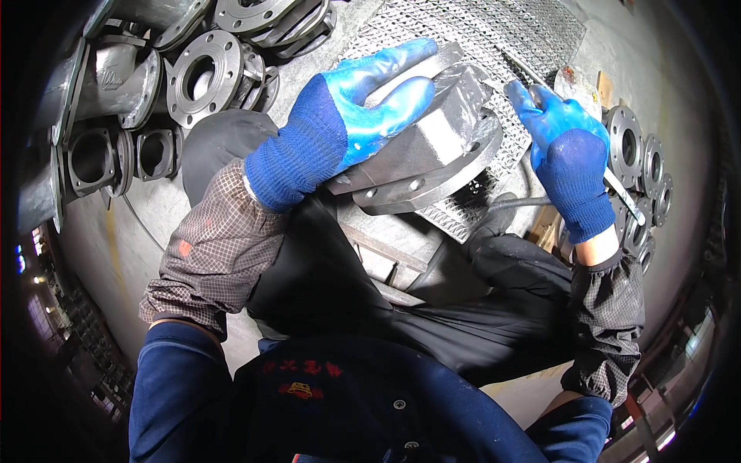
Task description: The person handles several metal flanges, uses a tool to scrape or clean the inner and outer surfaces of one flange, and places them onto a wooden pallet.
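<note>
My left hand (347, 108), in a blue coated glove, grips a grey flanged metal casting (424, 147). Its thumb and outstretched fingers lie apart across the upper part. The casting is tilted in front of my knees, its round bolt-holed flange toward the lower right. Beyond the flange, my right hand (559, 131), gloved alike, is closed around a long thin rod-like tool (624, 197). The tool slants from the casting's far side to a pale end below my wrist. Its exact kind is unclear, and my palm hides its middle.
Several flanged castings (202, 77) crowd the left and far left. Flange rings (625, 143) are stacked at the right. A patterned metal sheet (463, 27) lies under and behind the casting. Dark bristly material (471, 193) shows beside the flange. A grey hose (521, 202) runs near my foot.
</note>
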Available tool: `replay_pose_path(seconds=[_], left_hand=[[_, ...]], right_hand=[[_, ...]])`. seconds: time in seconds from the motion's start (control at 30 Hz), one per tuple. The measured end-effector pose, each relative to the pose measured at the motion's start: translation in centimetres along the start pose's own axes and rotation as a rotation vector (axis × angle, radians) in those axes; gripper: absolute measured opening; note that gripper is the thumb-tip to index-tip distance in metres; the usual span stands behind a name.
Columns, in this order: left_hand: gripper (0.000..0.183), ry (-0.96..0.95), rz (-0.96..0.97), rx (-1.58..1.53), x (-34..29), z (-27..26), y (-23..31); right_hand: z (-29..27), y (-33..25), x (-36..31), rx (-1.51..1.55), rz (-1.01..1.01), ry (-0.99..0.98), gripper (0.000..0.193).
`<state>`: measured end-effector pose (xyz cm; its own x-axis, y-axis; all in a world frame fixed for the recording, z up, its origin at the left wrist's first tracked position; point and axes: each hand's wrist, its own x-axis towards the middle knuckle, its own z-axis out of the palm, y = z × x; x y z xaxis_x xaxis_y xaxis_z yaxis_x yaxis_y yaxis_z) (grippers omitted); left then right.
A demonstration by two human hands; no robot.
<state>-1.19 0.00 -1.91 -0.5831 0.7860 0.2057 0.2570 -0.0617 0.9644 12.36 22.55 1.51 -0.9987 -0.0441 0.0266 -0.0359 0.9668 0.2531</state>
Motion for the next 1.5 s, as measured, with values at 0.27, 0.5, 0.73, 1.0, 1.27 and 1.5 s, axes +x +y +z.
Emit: replay_pose_path(seconds=[0.27,0.5,0.73,1.0,1.27,1.5], left_hand=[[0.029,0.019,-0.070,0.049,0.2,0.1,0.8],[0.030,0.034,-0.024,-0.012,0.3,0.1,0.7],[0.032,0.019,-0.002,0.024,0.3,0.1,0.3],[0.026,-0.003,0.014,0.085,0.2,0.0,0.4],[0.029,0.002,-0.119,-0.041,0.0,-0.2,0.9],[0.039,-0.024,-0.121,-0.003,0.4,0.4,1.3]], right_hand=[[-0.5,-0.2,0.2,-0.003,0.061,-0.109,0.059],[-0.3,0.4,-0.2,0.061,-0.008,0.005,0.058],[-0.1,0.7,0.3,0.103,-0.053,0.161,0.046],[0.4,1.1,0.2,0.135,-0.049,0.127,0.054],[1.1,0.7,0.9,0.846,0.358,0.169,0.030],[4.3,-0.9,2.9,0.916,0.682,-0.097,0.071]])
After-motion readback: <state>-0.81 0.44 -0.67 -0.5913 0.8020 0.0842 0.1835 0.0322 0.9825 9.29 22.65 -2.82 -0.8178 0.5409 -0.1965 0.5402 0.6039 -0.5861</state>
